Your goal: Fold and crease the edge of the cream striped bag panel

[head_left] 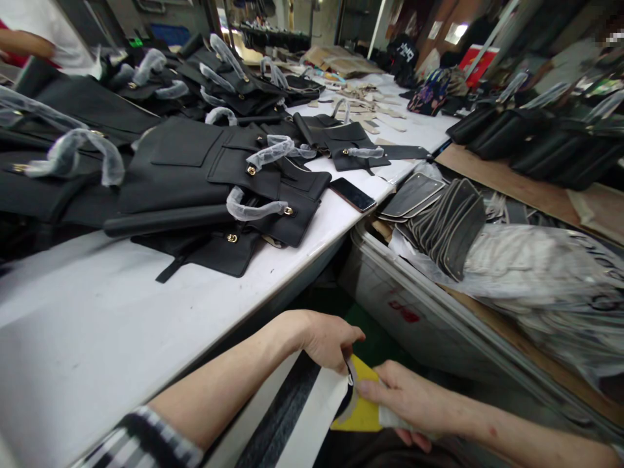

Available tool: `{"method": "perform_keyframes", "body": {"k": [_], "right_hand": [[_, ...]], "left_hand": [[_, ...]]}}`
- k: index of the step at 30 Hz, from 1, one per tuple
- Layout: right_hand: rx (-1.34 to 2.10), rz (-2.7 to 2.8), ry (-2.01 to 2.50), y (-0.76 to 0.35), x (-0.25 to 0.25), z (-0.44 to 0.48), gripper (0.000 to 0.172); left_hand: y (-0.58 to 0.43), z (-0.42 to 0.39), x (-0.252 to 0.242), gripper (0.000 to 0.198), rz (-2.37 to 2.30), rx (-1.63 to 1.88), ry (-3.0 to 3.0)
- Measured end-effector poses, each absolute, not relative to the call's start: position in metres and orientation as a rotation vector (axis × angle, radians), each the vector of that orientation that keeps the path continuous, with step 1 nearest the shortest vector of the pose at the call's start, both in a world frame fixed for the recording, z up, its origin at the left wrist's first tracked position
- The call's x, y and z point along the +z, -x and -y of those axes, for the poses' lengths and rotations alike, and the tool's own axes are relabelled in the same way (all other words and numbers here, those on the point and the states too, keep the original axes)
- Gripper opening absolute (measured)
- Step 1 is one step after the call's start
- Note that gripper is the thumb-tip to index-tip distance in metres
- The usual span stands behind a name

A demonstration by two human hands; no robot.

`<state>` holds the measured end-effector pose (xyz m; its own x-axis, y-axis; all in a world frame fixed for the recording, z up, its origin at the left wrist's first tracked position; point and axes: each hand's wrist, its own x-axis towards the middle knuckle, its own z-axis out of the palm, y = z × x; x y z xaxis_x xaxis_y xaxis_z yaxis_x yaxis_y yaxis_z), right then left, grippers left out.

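At six o'clock, below the counter [97,338] edge, the left hand [326,338] and right hand [409,403] each keep a grip pinched on a yellow sheet [363,409]. Black bags [195,169] with wrapped handles lie piled at ten o'clock.

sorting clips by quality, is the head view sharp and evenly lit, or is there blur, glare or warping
Head view: wide-lens warping bows the table edge and stretches the corners; the plastic bag at right smears into blur; left hand, right hand and the yellow sheet between them look fairly sharp; sheen on the table near the phone; light soft, shadows faint.
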<state>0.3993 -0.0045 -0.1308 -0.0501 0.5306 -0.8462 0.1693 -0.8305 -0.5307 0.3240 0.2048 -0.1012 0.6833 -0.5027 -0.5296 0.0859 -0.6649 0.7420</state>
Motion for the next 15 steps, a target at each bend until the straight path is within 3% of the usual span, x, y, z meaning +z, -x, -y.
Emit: {"method": "perform_keyframes", "body": {"k": [12, 15], "right_hand": [[1.817, 0.704, 1.971, -0.385, -0.131, 0.005, 0.061], [1.725, 0.772, 2.004, -0.385, -0.123, 0.008, 0.052]], "left_hand": [[-0.318, -0.205, -0.108, 0.076, 0.281, -0.877, -2.124], [-0.313, -0.202, -0.129, 0.052, 0.135, -0.837, -2.077]]}}
